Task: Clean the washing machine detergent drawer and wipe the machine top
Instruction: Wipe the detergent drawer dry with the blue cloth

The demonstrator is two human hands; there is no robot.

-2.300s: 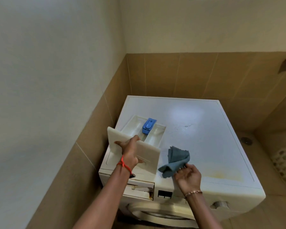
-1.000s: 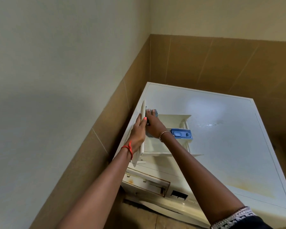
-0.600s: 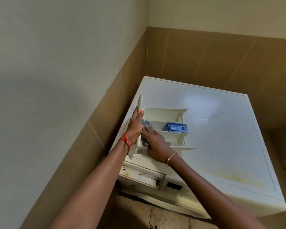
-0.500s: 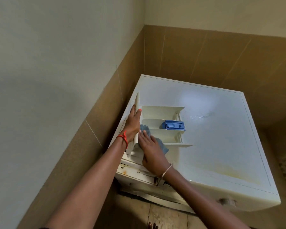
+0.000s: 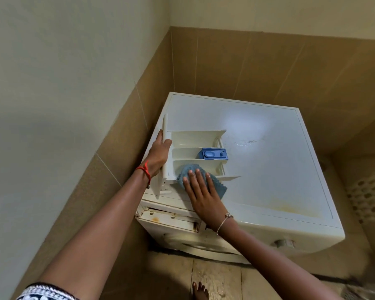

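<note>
Gripping the upright front panel of the white plastic detergent drawer (image 5: 195,137) with the left hand (image 5: 159,153), fingers curled round its edge. Pressing a blue-grey fabric cloth (image 5: 218,188) under the flat, straight-fingered right hand (image 5: 200,195) at seven o'clock from the blue rectangular plastic cap (image 5: 212,153). Resting the drawer at nine o'clock on the white washing machine top (image 5: 279,169).
</note>
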